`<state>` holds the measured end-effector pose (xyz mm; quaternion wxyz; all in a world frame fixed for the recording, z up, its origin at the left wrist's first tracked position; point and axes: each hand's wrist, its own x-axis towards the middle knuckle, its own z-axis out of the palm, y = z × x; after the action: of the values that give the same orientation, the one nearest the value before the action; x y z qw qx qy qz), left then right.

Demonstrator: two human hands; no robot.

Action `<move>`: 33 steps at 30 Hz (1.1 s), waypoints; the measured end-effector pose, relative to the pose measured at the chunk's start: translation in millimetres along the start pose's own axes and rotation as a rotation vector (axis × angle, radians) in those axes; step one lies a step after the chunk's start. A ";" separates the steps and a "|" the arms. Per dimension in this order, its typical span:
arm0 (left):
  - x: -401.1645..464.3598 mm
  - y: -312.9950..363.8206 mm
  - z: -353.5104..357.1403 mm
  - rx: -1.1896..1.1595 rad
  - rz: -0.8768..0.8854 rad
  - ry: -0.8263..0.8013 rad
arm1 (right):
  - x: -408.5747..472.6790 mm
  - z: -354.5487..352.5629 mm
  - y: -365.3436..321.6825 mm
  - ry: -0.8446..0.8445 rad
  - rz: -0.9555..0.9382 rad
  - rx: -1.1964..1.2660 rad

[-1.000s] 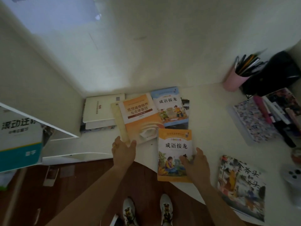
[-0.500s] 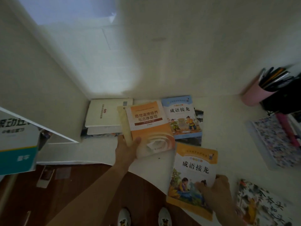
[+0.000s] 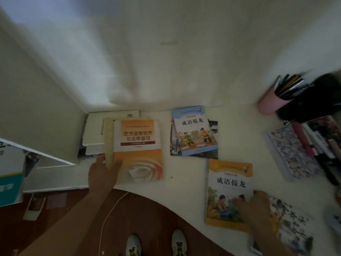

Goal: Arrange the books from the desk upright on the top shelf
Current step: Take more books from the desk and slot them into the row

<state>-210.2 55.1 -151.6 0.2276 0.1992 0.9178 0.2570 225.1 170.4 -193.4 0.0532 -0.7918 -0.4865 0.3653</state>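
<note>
My left hand (image 3: 103, 174) grips the lower left corner of an orange and white textbook (image 3: 138, 148), thumb on its cover, fingers under its spine. My right hand (image 3: 252, 206) rests with fingers spread on the lower right of an orange picture book (image 3: 228, 183) lying flat on the white desk (image 3: 184, 172). A blue picture book (image 3: 193, 130) lies on darker books behind it. Under and behind the textbook sits a stack of white books (image 3: 96, 132). A painted-cover book (image 3: 293, 224) lies at the lower right, partly under my right wrist.
A white shelf board (image 3: 36, 152) juts in at the left with a teal and white book (image 3: 9, 174) below it. A pink pen cup (image 3: 271, 104), a black object (image 3: 317, 100) and a floral notebook (image 3: 295, 156) stand at the right. A white cable (image 3: 108, 217) hangs over the wooden floor.
My left hand has drawn the orange textbook leftward, off the blue book. My right hand has slid the orange picture book toward the right, near the painted-cover book.
</note>
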 end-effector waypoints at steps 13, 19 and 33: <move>-68.2 138.1 129.1 0.048 0.407 -0.143 | -3.8 -5.4 -0.2 -0.098 0.062 0.064; -55.1 160.8 155.2 0.155 0.311 -0.100 | -12.4 -6.7 -7.0 -0.170 0.073 0.109; -67.2 192.0 143.2 -0.289 0.267 -0.271 | -44.1 -8.6 -1.4 -0.161 -0.165 0.446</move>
<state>-33.0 228.6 -131.9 0.3389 0.3167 0.7981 0.3846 218.0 137.8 -163.3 0.2173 -0.6865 -0.4595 0.5199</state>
